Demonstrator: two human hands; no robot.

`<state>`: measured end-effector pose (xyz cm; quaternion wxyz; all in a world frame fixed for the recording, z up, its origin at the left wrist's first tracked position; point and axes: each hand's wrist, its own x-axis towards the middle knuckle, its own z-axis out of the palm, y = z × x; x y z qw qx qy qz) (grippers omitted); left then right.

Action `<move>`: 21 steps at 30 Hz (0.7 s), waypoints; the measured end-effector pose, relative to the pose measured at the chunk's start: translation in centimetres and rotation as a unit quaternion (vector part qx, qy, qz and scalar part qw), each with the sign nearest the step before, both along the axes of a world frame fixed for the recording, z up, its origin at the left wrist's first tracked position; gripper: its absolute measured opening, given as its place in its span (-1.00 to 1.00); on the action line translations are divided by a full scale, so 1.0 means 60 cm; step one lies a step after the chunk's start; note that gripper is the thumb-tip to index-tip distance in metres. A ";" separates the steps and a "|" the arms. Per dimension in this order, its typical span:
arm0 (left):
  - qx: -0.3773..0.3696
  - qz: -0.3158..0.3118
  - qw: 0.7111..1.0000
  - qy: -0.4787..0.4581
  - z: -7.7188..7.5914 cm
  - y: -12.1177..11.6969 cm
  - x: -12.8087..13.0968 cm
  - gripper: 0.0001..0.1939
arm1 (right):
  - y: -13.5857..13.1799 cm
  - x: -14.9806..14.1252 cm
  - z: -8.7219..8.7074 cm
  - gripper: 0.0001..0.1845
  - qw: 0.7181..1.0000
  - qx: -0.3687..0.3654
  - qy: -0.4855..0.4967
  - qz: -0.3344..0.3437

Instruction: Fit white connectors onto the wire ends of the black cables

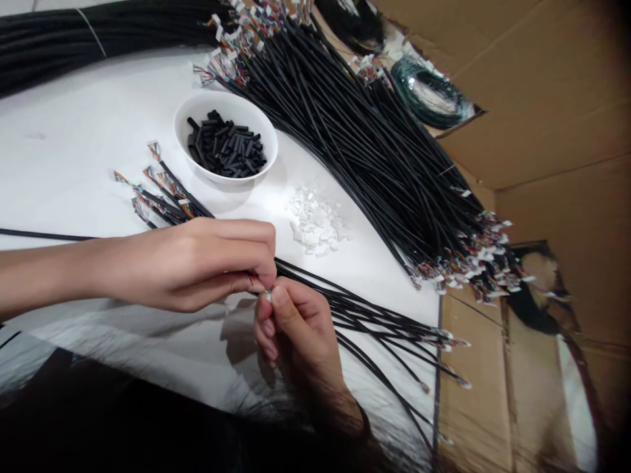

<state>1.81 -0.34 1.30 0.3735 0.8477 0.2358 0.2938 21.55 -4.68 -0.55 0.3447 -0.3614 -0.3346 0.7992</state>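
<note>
Thin coloured wires [253, 281] show between the fingertips of my left hand [211, 263], which is closed in a pinch on them. Just beside it, my right hand [303, 325] pinches a small white connector [269, 296] between thumb and forefinger, where the wire ends meet it. The fingertips of both hands nearly touch, and they hide most of the connector. A black cable [46, 234] runs in from the left edge and passes behind my left forearm. Several finished-looking black cables [367, 307] with wired ends lie behind both hands; their other ends [167, 190] fan out beyond my left hand.
A white bowl [185, 154] holds short black tube pieces. Small white plastic parts [318, 220] lie piled to its right. A large bundle of black cables [345, 131] crosses the back, another bundle [59, 46] is at far left. Cardboard [542, 118] stands along the right.
</note>
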 end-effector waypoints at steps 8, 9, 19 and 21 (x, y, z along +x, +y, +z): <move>-0.042 0.040 0.998 0.010 0.007 -0.002 0.005 -0.89 | -0.010 0.002 -0.006 -0.65 0.992 0.095 -0.084 -0.009; -0.051 0.043 0.998 0.012 0.007 -0.003 0.005 -0.88 | -0.010 0.003 -0.008 -0.65 0.989 0.108 -0.098 -0.008; -0.121 0.033 0.992 0.024 0.007 -0.005 0.010 -0.83 | -0.004 0.002 -0.005 -0.60 0.980 0.131 -0.150 0.004; -0.091 0.034 0.995 0.020 0.005 -0.006 0.013 -0.83 | -0.004 0.000 -0.006 -0.59 0.983 0.112 -0.146 -0.002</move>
